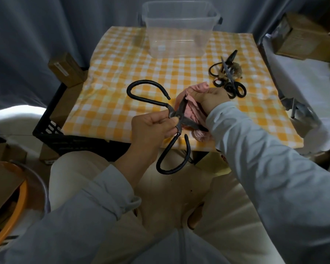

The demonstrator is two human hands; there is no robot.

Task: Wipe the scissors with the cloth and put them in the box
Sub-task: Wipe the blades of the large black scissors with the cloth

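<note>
Here we are mid-wipe. My left hand (151,128) has the big black scissors (172,113) pinched right at the pivot, fingers (169,123) curled in tight around the joint. The handles are splayed wide, one loop up over the tabletop (122,73) and the other hanging off its near edge above my lap. My right hand (210,101) is closed round the pink cloth (193,111), which is bunched over the blades. One blade edge shows at the top of the cloth, and the other pokes out below, towards my sleeve. The scissors are in the air, just over the near edge of the tabletop.

By my read this is the wiping step, not yet the boxing. The clear box (179,35) sits at the far end, well apart from my hands, and looks to have nothing in it. A small heap of spare scissors (231,79) lies off to the right.

What comes next? I'd say draw the cloth along each blade towards the tip, minding the edges. Then close the blades and reach the pair across to the box.
</note>
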